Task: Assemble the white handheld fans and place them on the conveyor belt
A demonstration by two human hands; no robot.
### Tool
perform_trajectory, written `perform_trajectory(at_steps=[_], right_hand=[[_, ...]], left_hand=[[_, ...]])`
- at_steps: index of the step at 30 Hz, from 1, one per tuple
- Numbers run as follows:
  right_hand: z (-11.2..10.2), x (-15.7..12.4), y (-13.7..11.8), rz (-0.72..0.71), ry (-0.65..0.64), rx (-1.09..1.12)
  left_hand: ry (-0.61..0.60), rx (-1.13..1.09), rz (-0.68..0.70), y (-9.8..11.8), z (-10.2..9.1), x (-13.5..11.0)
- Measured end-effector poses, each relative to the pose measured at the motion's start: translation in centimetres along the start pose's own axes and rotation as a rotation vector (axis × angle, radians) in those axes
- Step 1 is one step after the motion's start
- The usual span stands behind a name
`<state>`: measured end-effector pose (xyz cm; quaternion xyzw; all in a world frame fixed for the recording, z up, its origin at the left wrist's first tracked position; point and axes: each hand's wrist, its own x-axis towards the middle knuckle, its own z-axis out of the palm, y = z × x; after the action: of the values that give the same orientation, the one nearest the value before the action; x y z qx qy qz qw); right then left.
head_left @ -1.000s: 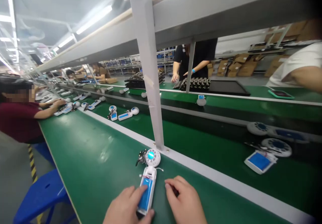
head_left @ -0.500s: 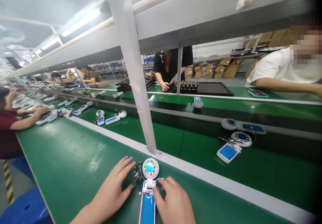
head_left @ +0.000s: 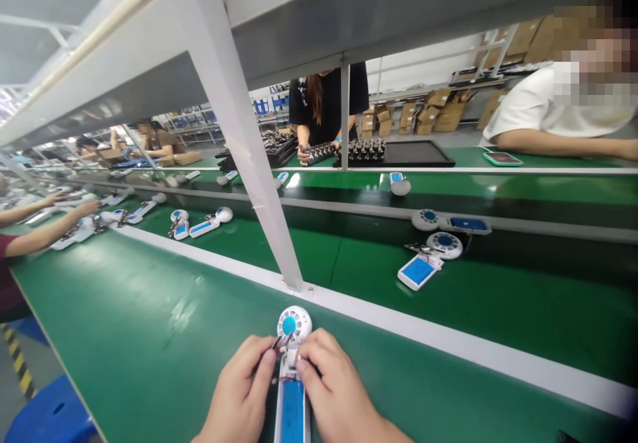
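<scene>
An opened handheld fan (head_left: 292, 403) lies on the green bench in front of me, its round vented head pointing away and a blue battery showing in its white handle. My left hand (head_left: 244, 380) pinches a small dark circuit board (head_left: 277, 345) between thumb and index finger, just left of the fan's neck. On the other side, my right hand (head_left: 331, 380) is closed against the neck, fingers curled and thumb pressed in; what its fingertips pinch is hidden. Thin red and dark wires (head_left: 288, 379) cross the handle near the top of the battery.
A white metal post (head_left: 249, 144) rises from the bench's white edge strip (head_left: 399, 327). Beyond it, several opened fans (head_left: 419, 270) lie on the green conveyor (head_left: 359, 257). Co-workers sit and stand across the line and at far left. A blue stool (head_left: 50, 413) is at lower left.
My left hand has moved right and closed on the circuit board, which stood loose beside the fan. My right hand's fingers have drawn in to the neck. The view has shifted slightly.
</scene>
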<state>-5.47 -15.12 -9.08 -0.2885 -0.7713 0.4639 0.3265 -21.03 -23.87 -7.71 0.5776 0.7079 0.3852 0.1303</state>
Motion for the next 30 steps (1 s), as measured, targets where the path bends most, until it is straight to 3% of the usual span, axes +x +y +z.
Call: perform_trajectory(at_steps=[2, 9, 13, 17, 21, 27, 30], right_hand=[[0.4, -0.2, -0.1, 0.002, -0.003, -0.013], [0.7, -0.4, 0.0, 0.164, 0.087, 0.148], [0.4, -0.7, 0.1, 0.022, 0.096, 0.010], [0.5, -1.2, 0.2, -0.101, 0.064, -0.190], [0.8, -1.3, 0.1, 0.002, 0.086, -0.210], [1.0, -0.7, 0.0, 0.107, 0.090, -0.151], [0.9, -0.8, -0.1, 0.104, 0.101, -0.120]], left_hand=[[-0.019, -0.032, -0.035, -0.1, 0.6, -0.1], [-0.046, -0.108, 0.032, 0.6, 1.1, -0.2], [-0.022, -0.079, 0.005, 0.8, 1.1, -0.4], [0.033, 0.018, 0.169, 0.2, 1.5, -1.1], [0.032, 0.096, 0.301, -0.5, 1.8, -1.5], [0.028, 0.158, 0.282, -0.9, 1.6, -1.5], [0.046, 0.212, 0.359, -0.9, 1.5, -1.4]])
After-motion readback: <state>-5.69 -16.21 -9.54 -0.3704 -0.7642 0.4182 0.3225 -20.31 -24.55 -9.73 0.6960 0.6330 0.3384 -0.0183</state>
